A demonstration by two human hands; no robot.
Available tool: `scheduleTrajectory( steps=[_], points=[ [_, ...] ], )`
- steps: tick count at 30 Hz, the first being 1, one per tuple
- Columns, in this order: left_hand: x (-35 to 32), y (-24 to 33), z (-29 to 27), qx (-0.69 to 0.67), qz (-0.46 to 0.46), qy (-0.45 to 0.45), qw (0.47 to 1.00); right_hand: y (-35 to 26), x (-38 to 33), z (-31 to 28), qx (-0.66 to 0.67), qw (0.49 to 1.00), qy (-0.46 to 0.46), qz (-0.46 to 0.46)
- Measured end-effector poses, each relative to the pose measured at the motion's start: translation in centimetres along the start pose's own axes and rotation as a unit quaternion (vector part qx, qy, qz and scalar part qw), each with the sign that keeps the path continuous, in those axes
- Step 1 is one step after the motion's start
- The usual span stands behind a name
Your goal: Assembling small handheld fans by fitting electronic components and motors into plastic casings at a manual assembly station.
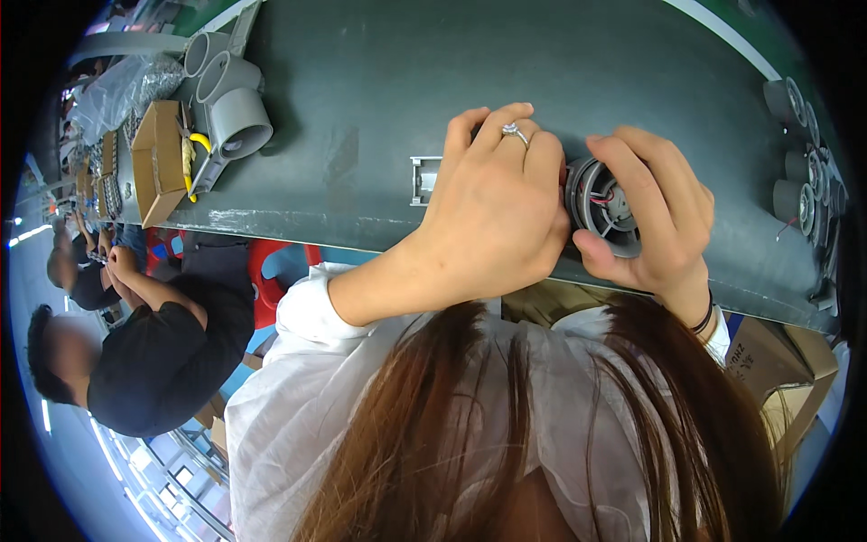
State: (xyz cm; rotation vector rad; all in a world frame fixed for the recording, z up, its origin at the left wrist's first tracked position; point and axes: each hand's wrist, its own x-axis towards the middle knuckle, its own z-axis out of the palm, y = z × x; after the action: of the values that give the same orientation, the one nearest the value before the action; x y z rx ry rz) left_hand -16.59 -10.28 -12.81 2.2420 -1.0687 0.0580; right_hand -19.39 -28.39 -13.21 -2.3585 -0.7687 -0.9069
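Round motor housing (pixel 607 210) open face toward camera; right hand (pixel 655 212) fingers gripping it, left hand (pixel 492 212) covering.

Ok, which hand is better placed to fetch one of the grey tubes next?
Left, probably. The left hand is on the same side as the grey tubes and nearer them. The right hand is farther off and pinches the round wired part.

The left hand (pixel 492 212) hides most of the grey part (pixel 423 179) and the left side of the round motor housing (pixel 603 206). At the right frame edge, similar housings (pixel 795 194) blur, partly cut off.
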Motion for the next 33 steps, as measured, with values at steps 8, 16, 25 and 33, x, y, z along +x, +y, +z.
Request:
scheduleTrajectory(
  steps=[8, 16, 25, 33],
  points=[
    [-0.1, -0.1, 0.2, 0.013, 0.009, 0.033, 0.999, -0.2, 0.6, -0.3, 0.008, 1.0, -0.023, 0.004],
    [-0.8, -0.6, 0.4, 0.005, 0.023, 0.06, 0.998, -0.1, 0.2, 0.3, 0.024, 0.999, -0.034, -0.009],
    [-1.3, -1.0, 1.0, -0.006, 0.031, 0.099, 0.995, -0.2, 0.0, 0.0, 0.0, 0.999, -0.046, -0.004],
    [-1.2, -0.9, 1.1, -0.002, 0.032, 0.111, 0.993, -0.4, 0.0, -0.2, 0.001, 0.999, -0.048, 0.016]
  ],
)
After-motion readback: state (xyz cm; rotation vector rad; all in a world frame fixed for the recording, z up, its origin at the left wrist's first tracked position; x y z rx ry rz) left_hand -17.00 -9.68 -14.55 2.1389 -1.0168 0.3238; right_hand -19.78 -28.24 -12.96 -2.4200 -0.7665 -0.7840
